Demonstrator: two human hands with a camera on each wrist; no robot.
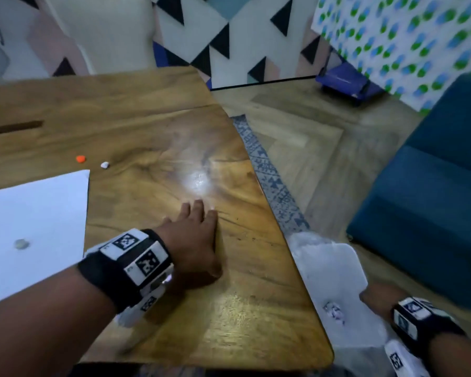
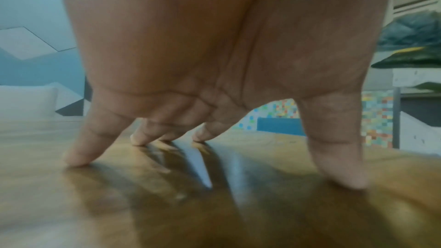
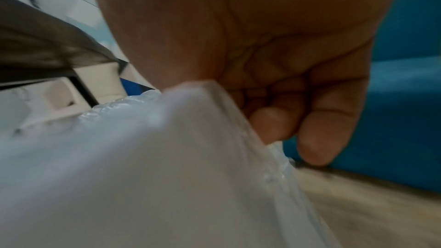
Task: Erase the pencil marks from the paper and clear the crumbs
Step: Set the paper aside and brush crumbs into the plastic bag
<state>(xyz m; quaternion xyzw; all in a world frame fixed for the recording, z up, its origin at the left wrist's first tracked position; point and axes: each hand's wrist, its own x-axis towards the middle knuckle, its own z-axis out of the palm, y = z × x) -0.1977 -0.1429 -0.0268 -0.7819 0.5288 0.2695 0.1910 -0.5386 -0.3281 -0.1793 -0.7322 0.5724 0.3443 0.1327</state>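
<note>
left hand [image 1: 193, 235] flat on the desk [image 1: 229, 308], fingers [image 2: 78, 156] spread, nothing held. right hand [image 1: 375, 297] pinching a clear plastic bag [image 1: 329, 268] below the desk edge. best to sweep crumbs steadily toward that edge, bag mouth tucked close. paper [image 1: 33, 227] off left.

Tabletop [image 1: 152, 126] is glossy varnished wood, grain showing, with a glare spot. Sheet of paper [image 1: 38, 213] looks matt white. Bag [image 1: 335, 268] is thin crinkly translucent plastic. Couch [image 1: 433, 186] is matt teal cloth.
</note>
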